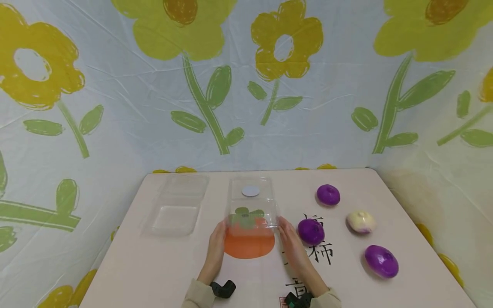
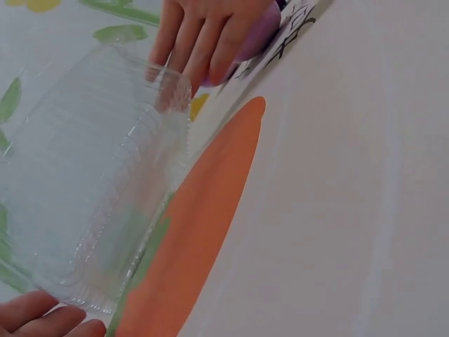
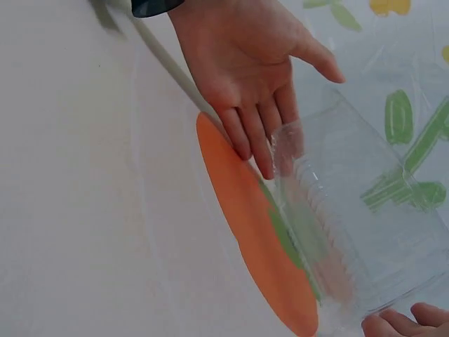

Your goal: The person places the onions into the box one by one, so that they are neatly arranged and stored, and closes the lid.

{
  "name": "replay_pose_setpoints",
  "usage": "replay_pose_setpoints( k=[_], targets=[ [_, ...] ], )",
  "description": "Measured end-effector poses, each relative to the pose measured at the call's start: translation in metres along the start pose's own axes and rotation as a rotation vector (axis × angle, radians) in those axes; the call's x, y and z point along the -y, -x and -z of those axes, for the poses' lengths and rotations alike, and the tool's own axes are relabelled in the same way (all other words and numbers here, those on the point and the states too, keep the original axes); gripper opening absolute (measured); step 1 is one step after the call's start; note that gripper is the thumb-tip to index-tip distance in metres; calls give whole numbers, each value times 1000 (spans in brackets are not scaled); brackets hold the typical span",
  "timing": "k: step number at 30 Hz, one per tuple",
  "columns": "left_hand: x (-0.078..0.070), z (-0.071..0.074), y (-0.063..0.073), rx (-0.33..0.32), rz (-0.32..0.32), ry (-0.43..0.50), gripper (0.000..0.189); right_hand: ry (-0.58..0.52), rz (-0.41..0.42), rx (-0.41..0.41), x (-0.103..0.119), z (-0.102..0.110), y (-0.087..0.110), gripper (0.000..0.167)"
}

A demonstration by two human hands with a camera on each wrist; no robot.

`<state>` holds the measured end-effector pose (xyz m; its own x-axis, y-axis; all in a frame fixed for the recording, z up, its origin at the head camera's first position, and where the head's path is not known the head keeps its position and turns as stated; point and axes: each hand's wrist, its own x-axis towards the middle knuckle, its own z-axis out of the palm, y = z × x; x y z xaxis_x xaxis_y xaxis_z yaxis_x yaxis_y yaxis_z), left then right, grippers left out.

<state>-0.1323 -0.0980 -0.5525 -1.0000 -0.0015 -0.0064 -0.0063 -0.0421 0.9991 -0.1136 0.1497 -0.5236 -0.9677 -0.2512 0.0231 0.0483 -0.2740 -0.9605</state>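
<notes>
box of clear plastic (image 1: 252, 207) is near the middle of the table (image 1: 154, 273), left hand (image 1: 216, 247) at its seven o'clock corner, right hand (image 1: 294, 248) at its five o'clock one, fingers straight and slightly parted, pinching nothing. it should prove light, thin-walled, slick and easily dented, best held gently by opposite side walls.

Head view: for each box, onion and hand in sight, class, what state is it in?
Middle box: empty; open or closed is unclear
Left box: open, empty
Far purple onion: looks whole
Middle purple onion: looks whole
Near purple onion: looks whole
Pale onion: looks whole
Left hand: fingers straight, at middle box's side
Right hand: fingers straight, at middle box's side
</notes>
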Motion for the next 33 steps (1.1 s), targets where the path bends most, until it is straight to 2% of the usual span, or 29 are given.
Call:
replay_pose_setpoints(
  k=[4, 8, 13, 20, 26, 30, 33],
  targets=[
    [1, 3, 6, 16, 9, -50, 59, -2, -39, -21, 5, 3, 10, 65],
    [2, 7, 11, 70, 17, -71, 54, 15, -87, -33, 10, 6, 18, 65],
    [5, 13, 18, 128, -10, -87, 51, 43, -146, -37, 15, 7, 30, 64],
    [9, 21, 25, 211, -89, -138, 56, 54, -186, -35, 16, 13, 44, 62],
    [11, 24, 25, 248, -113, -104, 74, 68, -177, -29, 11, 18, 47, 60],
    [14, 25, 21, 307, -209, -127, 82, 106, -223, -50, 12, 19, 47, 63],
    [17, 28, 16, 344, -313, -182, 77, 199, -291, -47, 21, 17, 50, 68]
  ],
)
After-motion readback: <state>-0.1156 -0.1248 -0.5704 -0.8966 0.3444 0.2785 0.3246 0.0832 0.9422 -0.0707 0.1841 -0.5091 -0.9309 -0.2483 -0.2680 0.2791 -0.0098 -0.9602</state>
